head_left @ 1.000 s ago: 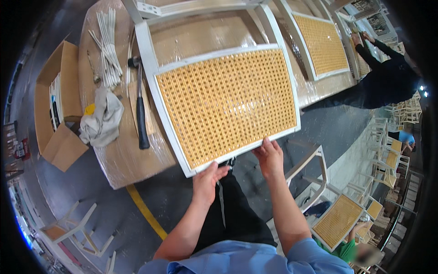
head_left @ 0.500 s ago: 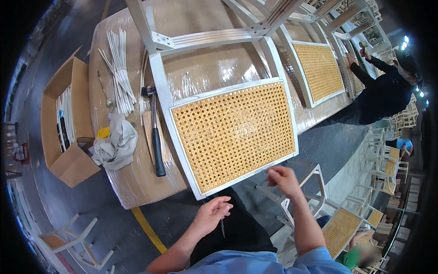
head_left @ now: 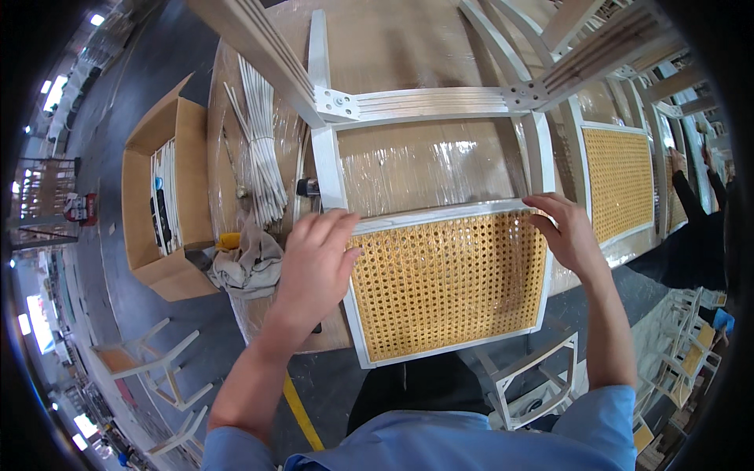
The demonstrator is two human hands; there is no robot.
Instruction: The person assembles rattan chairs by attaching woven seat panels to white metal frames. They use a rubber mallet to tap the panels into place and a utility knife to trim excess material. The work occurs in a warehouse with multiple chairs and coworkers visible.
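A pale wooden chair lies on the wrapped table with its woven cane panel nearest me. My left hand lies over the left end of the panel's far rail, fingers stretched out and thumb apart. At the rail's right end, my right hand touches the corner with bent fingers, its thumb apart over the cane. Both hands are open, and neither wraps fully around the wood. A hammer shows only its head left of the chair; my left hand and arm hide most of its handle.
White strips lie bundled on the table, beside a grey cloth. An open cardboard box with more strips stands at the left. Another cane chair and a person in dark clothes are on the right.
Both hands have moved from the panel's near edge to its far rail, left hand to the left end, right hand to the right end. The view has shifted, placing the chair further right.
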